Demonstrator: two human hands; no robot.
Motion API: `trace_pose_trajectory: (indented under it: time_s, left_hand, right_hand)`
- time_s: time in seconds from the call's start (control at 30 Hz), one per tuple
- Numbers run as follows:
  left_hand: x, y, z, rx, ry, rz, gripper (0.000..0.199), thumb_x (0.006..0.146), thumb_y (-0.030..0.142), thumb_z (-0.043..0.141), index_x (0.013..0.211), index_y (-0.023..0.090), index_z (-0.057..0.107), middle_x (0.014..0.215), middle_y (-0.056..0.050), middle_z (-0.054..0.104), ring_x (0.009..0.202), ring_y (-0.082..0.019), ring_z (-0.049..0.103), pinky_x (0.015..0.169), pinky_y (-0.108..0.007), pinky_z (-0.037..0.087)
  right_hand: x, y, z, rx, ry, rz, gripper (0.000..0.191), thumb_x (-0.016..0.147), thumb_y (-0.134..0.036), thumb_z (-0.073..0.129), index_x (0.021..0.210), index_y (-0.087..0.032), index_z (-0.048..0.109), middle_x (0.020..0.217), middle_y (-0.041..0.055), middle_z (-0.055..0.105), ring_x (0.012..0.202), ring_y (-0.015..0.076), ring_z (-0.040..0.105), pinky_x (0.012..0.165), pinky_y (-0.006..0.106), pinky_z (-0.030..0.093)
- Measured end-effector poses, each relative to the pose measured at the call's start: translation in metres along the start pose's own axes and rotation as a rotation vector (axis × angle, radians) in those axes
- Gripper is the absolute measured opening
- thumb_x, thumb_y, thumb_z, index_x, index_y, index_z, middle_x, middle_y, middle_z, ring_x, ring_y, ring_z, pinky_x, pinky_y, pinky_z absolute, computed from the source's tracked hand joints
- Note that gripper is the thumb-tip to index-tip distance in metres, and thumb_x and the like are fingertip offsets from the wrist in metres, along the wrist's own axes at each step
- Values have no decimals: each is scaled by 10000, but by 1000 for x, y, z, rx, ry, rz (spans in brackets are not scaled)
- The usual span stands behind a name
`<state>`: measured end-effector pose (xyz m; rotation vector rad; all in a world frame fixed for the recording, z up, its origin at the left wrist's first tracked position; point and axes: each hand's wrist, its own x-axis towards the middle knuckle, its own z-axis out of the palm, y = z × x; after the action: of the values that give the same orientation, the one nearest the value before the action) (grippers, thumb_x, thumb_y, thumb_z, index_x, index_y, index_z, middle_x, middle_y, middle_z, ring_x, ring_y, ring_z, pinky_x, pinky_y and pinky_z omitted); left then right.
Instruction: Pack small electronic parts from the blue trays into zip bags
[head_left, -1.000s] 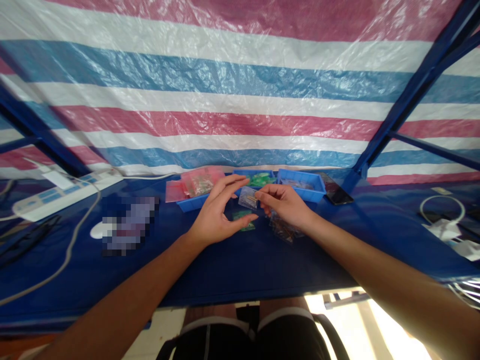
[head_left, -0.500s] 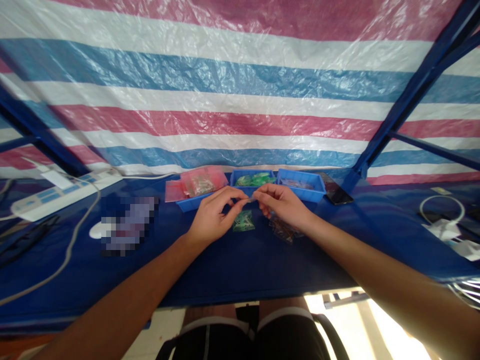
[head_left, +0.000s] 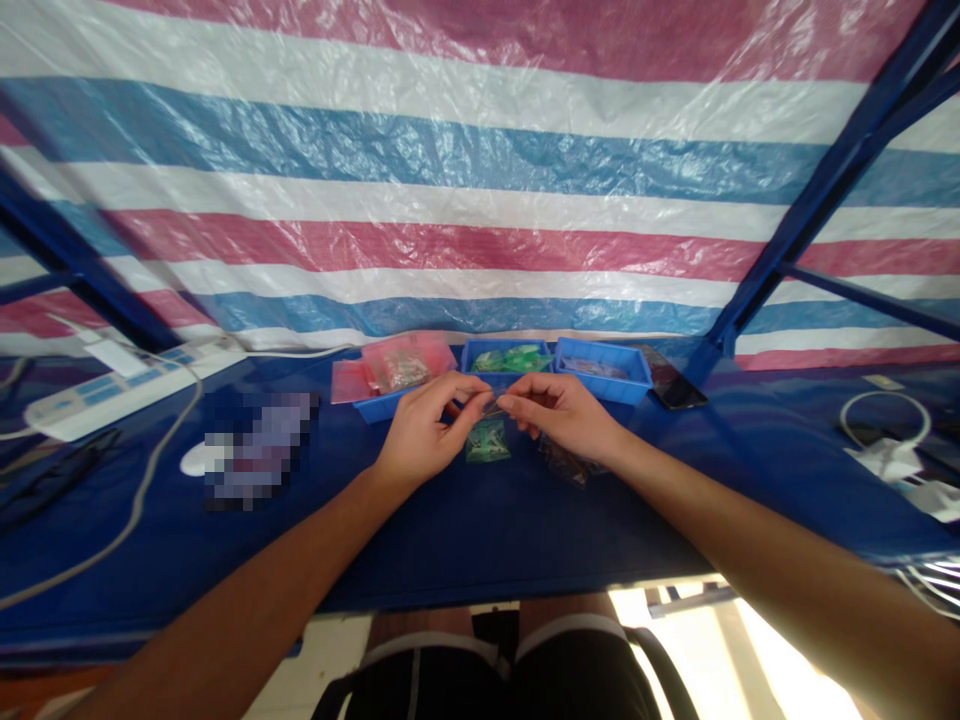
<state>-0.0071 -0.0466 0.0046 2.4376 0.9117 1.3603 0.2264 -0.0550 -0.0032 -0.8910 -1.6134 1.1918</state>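
Note:
My left hand (head_left: 426, 428) and my right hand (head_left: 564, 410) meet over the middle of the table, both pinched. Between their fingertips is a small, thin item, too small and blurred to name. Just below the fingers lies a green-tinted plastic packet (head_left: 487, 442) with small pieces inside. Under my right hand, and partly hidden by it, is a pile of clear packets (head_left: 571, 466) with brownish contents. Behind the hands stand a blue bin of green packets (head_left: 512, 357) and a blue bin of clear packets (head_left: 600, 370).
Pink bags (head_left: 405, 362) sit on another blue bin at the back left. A phone (head_left: 673, 384) lies right of the bins. A power strip (head_left: 131, 388) and a white cable (head_left: 154, 470) occupy the left. White chargers (head_left: 889, 458) lie at the far right. A striped sheet (head_left: 480, 240) hangs behind.
The fingertips of both hands have shifted slightly around the small item, and my right fingers have moved a little left. The packets and bins stay where they were.

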Motion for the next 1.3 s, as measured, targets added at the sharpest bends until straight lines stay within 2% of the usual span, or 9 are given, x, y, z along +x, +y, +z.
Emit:
trace_pose_trajectory:
  time_s: [0.1, 0.3, 0.53, 0.8, 1.1, 1.3]
  left_hand:
    - [0, 1, 1, -18, -6, -2, 204, 1054, 338, 689, 1157, 172, 747, 950, -51, 792, 802, -143, 745, 715, -229, 600]
    - [1, 3, 1, -7, -52, -3, 267, 1062, 356, 660, 1251, 179, 723, 1140, -87, 796, 864, -155, 749, 738, -233, 622]
    - [0, 2, 0, -8, -65, -6, 255, 1059, 338, 661, 1249, 182, 730, 1141, -82, 790, 810, -135, 728, 717, -221, 608]
    - [-2, 2, 2, -41, -110, 22, 216, 1071, 336, 640, 1194, 188, 737, 948, -39, 781, 780, -134, 719, 724, -226, 591]
    - [-3, 1, 3, -51, -133, 47, 176, 1063, 292, 644, 1190, 190, 712, 855, 3, 743, 680, -103, 685, 683, -202, 564]
    - [-3, 2, 3, -63, -116, 21, 232, 1066, 299, 645, 1267, 202, 711, 849, 11, 738, 687, -102, 672, 707, -207, 565]
  right_hand:
    - [0, 1, 0, -1, -4, -10, 411, 851, -591, 873, 920, -198, 774, 718, -16, 666, 607, 125, 606, 571, 248, 499]
    - [1, 4, -4, 1, 3, 11, 432, 871, -622, 840, 870, -203, 734, 700, -19, 655, 599, 132, 613, 580, 258, 513]
    - [2, 6, -3, 13, -13, 9, 429, 880, -616, 837, 853, -204, 717, 716, -17, 656, 607, 130, 609, 584, 259, 504]
    - [0, 8, -3, 41, -22, 12, 436, 874, -630, 837, 881, -203, 748, 726, -13, 666, 612, 133, 609, 580, 260, 502]
    - [-2, 3, 1, 62, -30, 8, 414, 905, -613, 819, 884, -205, 748, 708, -13, 666, 607, 138, 610, 588, 271, 493]
    - [0, 0, 1, 109, 49, 0, 453, 927, -623, 790, 798, -210, 659, 698, -18, 648, 579, 125, 584, 563, 267, 489]
